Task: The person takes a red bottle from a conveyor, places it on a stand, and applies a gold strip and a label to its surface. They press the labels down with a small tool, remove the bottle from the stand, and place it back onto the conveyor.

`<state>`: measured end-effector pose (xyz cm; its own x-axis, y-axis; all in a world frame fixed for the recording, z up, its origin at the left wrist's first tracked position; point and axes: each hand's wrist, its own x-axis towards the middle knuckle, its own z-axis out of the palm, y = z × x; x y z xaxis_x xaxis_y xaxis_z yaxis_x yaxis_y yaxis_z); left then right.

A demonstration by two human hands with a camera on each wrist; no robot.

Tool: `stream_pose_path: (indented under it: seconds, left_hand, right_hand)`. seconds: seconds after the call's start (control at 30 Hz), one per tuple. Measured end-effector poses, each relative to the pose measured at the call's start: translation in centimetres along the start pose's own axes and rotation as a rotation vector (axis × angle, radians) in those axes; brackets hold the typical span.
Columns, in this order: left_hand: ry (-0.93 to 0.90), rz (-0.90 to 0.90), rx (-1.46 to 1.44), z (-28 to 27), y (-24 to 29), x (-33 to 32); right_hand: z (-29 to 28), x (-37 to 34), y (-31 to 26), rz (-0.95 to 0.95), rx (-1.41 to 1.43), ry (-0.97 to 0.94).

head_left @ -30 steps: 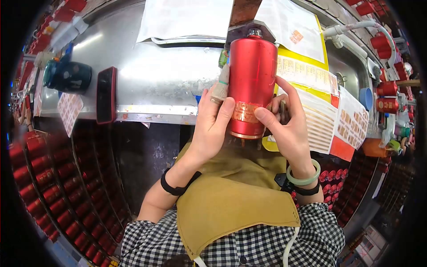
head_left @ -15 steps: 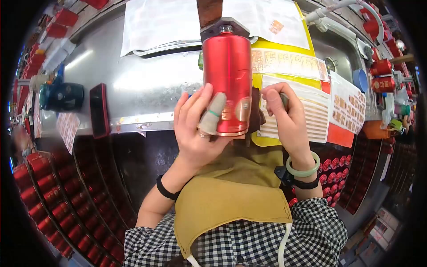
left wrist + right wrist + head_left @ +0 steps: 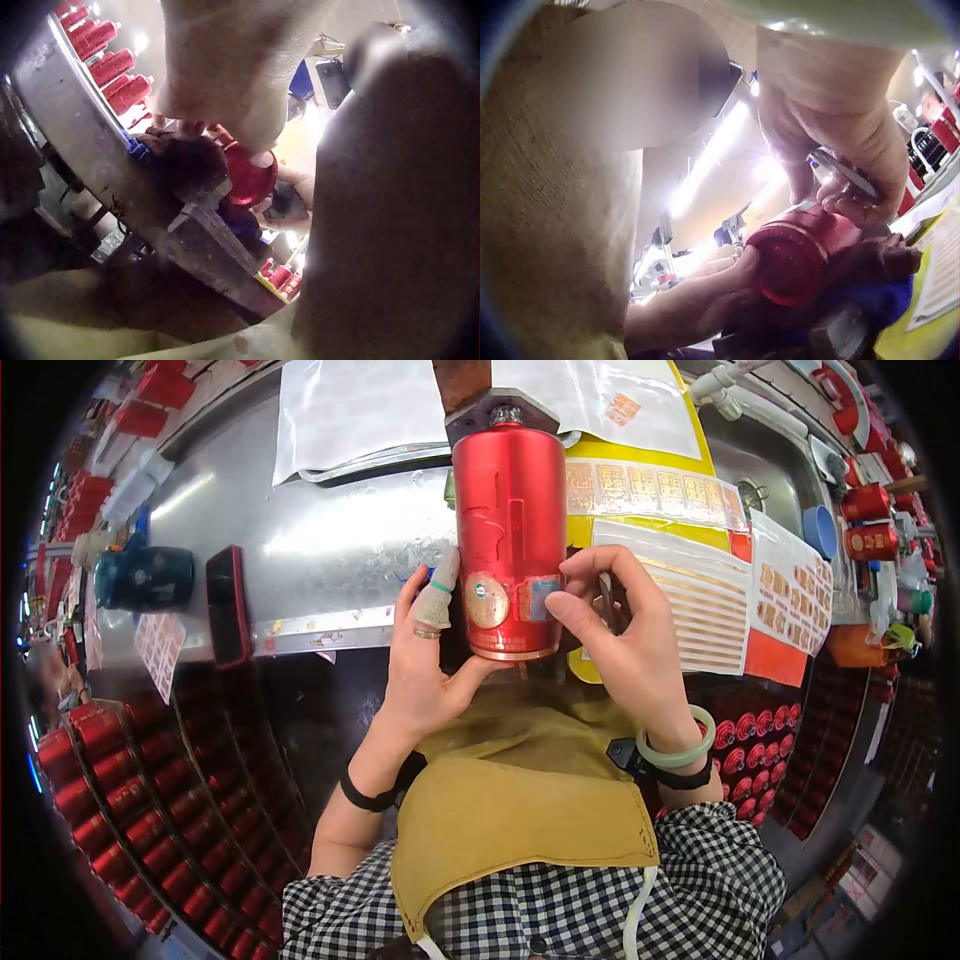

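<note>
A red bottle (image 3: pixel 510 500) with raised relief lies with its neck at a dark metal holder (image 3: pixel 502 407) and its base toward the person. Near the base it bears a round gold label (image 3: pixel 487 603) and a rectangular label (image 3: pixel 541 600). My left hand (image 3: pixel 418 675) holds the bottle at its left side, thumb by the base, a cloth cover (image 3: pixel 434 605) on the index finger. My right hand (image 3: pixel 635 630) has thumb and index fingertip at the rectangular label, while its other fingers curl round a flat metal tool (image 3: pixel 846 175), partly hidden in the palm.
Sheets of gold stickers (image 3: pixel 655 490) and a striped sheet (image 3: pixel 690 610) lie on yellow backing at the right. A phone (image 3: pixel 227 610) and a dark green jar (image 3: pixel 145 577) stand on the metal worktop (image 3: pixel 330 540). Racks of red bottles (image 3: pixel 150 800) flank the person below.
The bottle has turned, bringing the round label and relief to face up. My right hand left the bottle, then returned to its right side. The left thumb has shifted to the base.
</note>
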<state>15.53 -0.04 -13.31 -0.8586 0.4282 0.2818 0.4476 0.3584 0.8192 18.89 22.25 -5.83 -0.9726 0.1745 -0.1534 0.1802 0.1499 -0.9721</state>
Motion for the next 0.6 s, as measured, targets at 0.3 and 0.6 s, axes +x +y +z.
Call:
stream_pose_path:
  seconds: [0.3, 0.6]
  left_hand:
    - [0.016, 0.092, -0.07, -0.2, 3.0, 2.6]
    - [0.067, 0.097, -0.008, 0.1, 3.6, 2.7]
  right_hand:
    - [-0.4, 0.7, -1.2, -0.3, -0.292, -0.025]
    - [-1.1, 2.0, -1.8, -0.369, -0.386, -0.13]
